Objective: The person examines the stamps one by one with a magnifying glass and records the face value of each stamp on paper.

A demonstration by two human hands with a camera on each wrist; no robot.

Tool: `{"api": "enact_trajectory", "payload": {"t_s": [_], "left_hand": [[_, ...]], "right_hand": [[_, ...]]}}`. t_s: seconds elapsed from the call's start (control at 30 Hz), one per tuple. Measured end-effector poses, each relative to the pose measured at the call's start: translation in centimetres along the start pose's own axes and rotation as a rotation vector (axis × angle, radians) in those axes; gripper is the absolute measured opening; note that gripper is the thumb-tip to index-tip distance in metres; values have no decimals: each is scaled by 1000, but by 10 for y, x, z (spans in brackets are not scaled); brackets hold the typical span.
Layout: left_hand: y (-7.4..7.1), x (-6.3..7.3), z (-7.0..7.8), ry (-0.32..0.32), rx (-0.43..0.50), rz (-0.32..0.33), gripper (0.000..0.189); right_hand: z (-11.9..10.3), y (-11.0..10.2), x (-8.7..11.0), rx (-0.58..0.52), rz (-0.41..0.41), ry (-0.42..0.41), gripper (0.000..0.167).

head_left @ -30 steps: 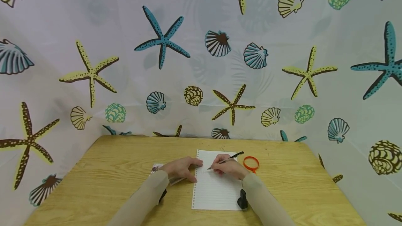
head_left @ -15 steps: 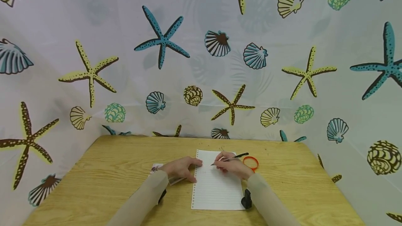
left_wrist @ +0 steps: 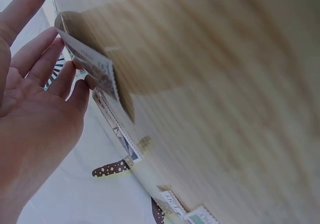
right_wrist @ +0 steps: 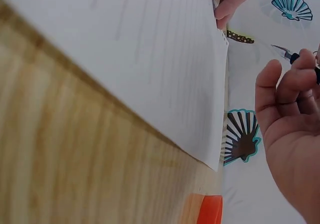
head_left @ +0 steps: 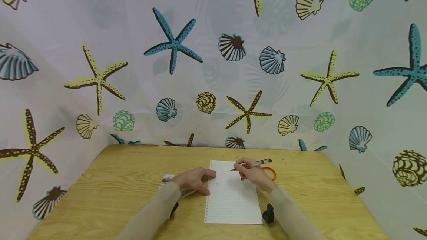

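A white lined sheet (head_left: 233,206) with a row of punched holes lies on the wooden table. My left hand (head_left: 193,179) rests at its left edge, fingers spread and touching the paper. Between the fingers and thumb of my right hand (head_left: 252,176) is a pen (head_left: 262,162), its tip over the upper part of the sheet. In the right wrist view the pen tip (right_wrist: 282,49) points away from the hand, raised off the paper. Faint small marks (head_left: 216,184) show on the sheet's upper left. Under and beside my left hand lie postage stamps (left_wrist: 95,67) with perforated edges.
Right of the sheet lies an orange-red ring (head_left: 271,173), partly behind my right hand. A picture stamp (head_left: 166,178) lies left of my left hand, and more stamps (left_wrist: 175,203) show in the left wrist view. A patterned curtain (head_left: 207,66) stands behind the table (head_left: 133,162).
My right hand has lifted with the pen and moved right and farther up the sheet, uncovering small marks on the paper. My left hand has stayed in place.
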State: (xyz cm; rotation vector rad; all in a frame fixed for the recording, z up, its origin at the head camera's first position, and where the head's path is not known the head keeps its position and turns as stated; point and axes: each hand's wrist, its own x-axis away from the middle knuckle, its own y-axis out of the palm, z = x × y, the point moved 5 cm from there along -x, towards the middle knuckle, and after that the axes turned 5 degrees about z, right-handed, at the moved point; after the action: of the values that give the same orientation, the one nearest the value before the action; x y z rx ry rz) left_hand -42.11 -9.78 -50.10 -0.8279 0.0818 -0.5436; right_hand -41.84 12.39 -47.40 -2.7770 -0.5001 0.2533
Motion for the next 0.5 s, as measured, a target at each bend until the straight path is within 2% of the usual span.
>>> {"api": "enact_trajectory", "payload": {"t_s": [0.2, 0.33, 0.5], "left_hand": [[2, -1, 0, 0, 0, -3, 65], [1, -1, 0, -6, -10, 4, 66], [0, 0, 0, 8, -14, 2, 66]], "right_hand": [[-4, -10, 7, 25, -39, -11, 29], [-13, -13, 14, 33, -93, -60, 28], [-12, -15, 17, -39, -127, -39, 33]]}}
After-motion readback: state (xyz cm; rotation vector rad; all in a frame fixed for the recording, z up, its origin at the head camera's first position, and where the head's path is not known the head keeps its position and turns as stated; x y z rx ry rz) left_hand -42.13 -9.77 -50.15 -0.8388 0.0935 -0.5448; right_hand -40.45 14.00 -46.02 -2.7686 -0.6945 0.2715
